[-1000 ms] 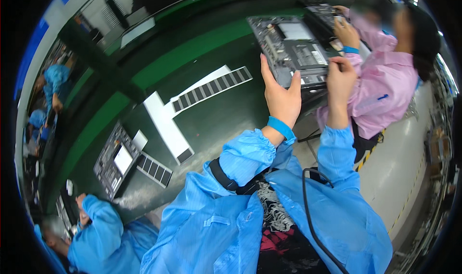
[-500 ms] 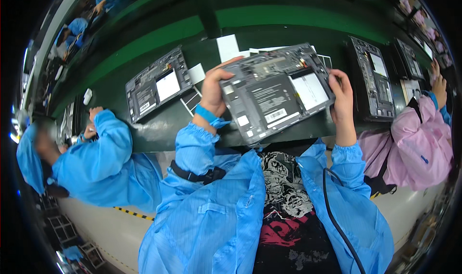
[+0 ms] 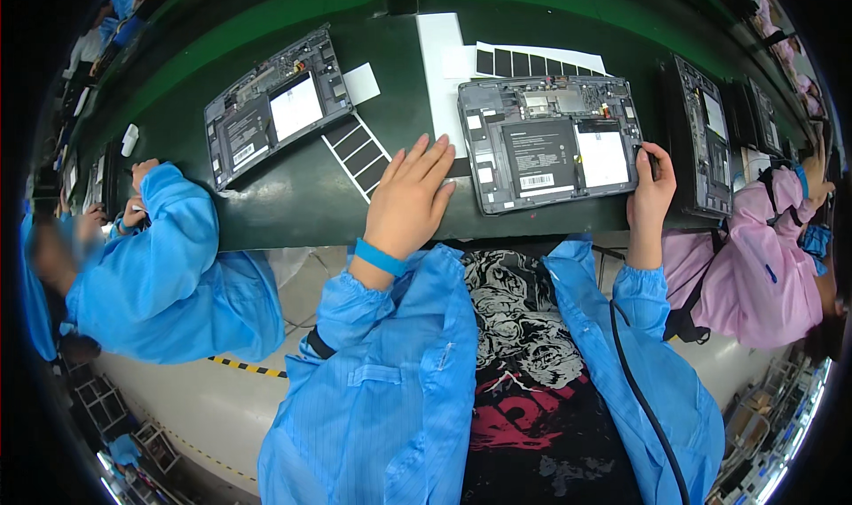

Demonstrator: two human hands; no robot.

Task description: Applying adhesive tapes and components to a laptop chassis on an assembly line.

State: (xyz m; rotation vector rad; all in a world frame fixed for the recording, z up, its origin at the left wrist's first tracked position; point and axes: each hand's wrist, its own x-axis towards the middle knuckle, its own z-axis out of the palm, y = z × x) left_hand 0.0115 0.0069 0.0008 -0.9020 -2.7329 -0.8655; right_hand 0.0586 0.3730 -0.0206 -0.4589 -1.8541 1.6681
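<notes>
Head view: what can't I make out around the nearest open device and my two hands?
In the head view:
- Underside of the open device: hidden by its own body.
- Right hand: its curled fingers hide one another, so grip or mere touch is unclear.
- Left hand: its palm, hidden by its own back.
- Fine print on the black battery: too small.
- Device stack at right: lower layers lost in shadow.

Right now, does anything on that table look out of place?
Nothing looks spilled or damaged. The open device on the left and the black-patched strip beside it lie slanted, unlike the squarer device by the right hand.
</notes>
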